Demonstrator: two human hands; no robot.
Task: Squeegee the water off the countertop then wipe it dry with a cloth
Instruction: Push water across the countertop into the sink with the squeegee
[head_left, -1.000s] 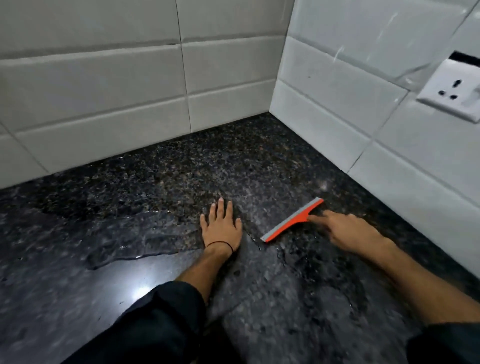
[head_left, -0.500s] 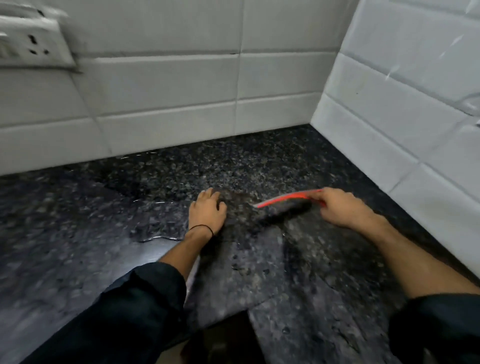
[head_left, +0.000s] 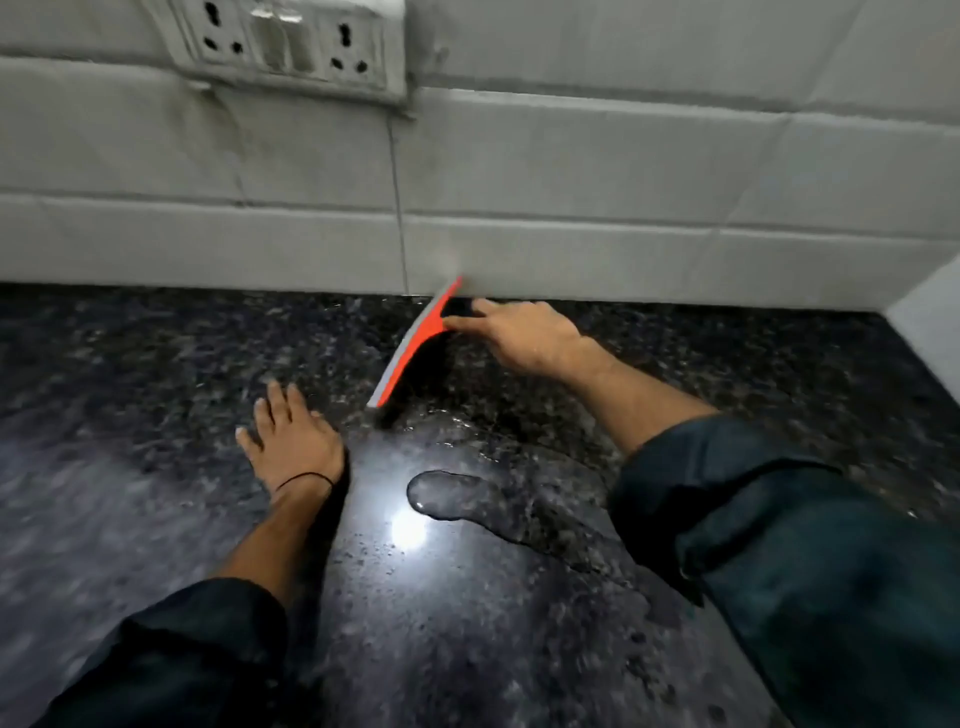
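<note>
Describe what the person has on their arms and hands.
Both hands are bare, with no gloves. The left hand has a thin black band around its wrist; nothing shows on the wrist of the right hand. The left sleeve and right sleeve are dark, loose fabric, bunched up below the elbows so the forearms are uncovered.

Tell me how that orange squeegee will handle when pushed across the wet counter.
The squeegee is probably light: the right hand holds it with its fingers only. Its thin grey blade edge likely flexes, while the orange back looks stiff. On the wet, glossy countertop it should glide easily.
</note>
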